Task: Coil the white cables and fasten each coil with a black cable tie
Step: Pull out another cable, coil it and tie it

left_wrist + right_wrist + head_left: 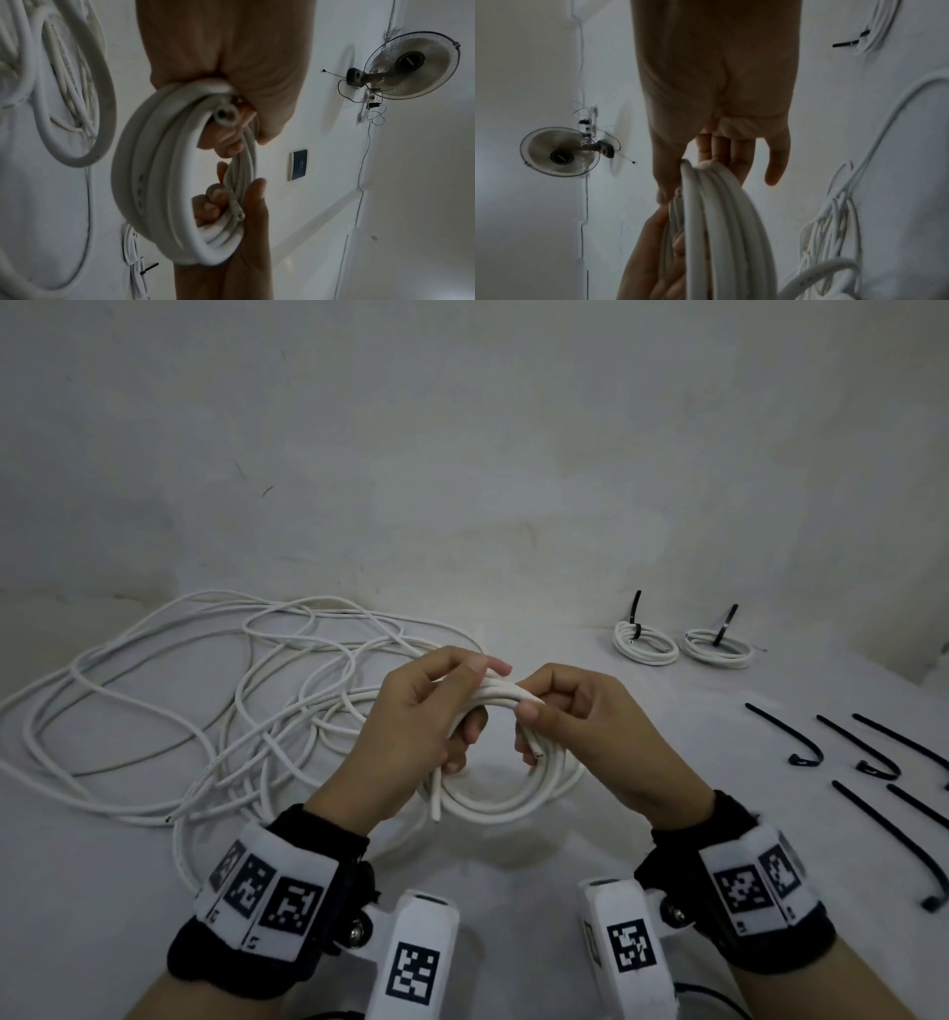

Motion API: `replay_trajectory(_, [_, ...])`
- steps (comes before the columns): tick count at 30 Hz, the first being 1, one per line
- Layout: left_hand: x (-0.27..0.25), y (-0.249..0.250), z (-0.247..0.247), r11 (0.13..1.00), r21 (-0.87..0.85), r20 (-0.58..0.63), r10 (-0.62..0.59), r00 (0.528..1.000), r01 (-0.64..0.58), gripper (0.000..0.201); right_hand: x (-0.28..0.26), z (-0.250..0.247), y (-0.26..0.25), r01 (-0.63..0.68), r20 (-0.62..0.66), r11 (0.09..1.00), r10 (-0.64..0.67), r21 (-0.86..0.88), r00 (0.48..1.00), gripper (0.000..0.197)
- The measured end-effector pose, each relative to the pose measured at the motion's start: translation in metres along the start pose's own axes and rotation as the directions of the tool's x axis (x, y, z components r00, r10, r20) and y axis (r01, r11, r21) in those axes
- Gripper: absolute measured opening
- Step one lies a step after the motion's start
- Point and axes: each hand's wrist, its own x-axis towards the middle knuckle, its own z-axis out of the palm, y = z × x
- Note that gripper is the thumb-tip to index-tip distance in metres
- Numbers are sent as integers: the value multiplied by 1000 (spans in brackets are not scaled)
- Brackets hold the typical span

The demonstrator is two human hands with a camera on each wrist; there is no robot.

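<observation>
Now | white coil [506, 778] held above the table [667, 752], wound and untied | left hand [411, 726] grips its left arc, right hand [580, 726] pinches its top | loose black cable ties [873, 809] lie right of the coil, long axes running away, right hand nearer.

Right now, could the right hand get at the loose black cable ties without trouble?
Probably not yet: the right hand grips the coil alongside the left hand. The loose black cable ties lie unobstructed on its side.
</observation>
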Motion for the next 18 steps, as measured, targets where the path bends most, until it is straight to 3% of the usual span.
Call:
replay_trajectory(5, [3, -1, -4, 999, 25, -53, -19, 998, 20, 29, -2, -5, -2, 23, 89, 989, -10, -145, 996, 23])
replay_trajectory(11, [2, 0, -8, 977, 13, 39, -214, 976, 213, 36, -3, -7, 5, 83, 60, 928, -66, -363, 996, 15])
replay_trajectory(18, [8, -1, -17, 967, 35, 60, -254, 965, 253, 36, 0, 3, 11, 122, 57, 934, -109, -335, 992, 20])
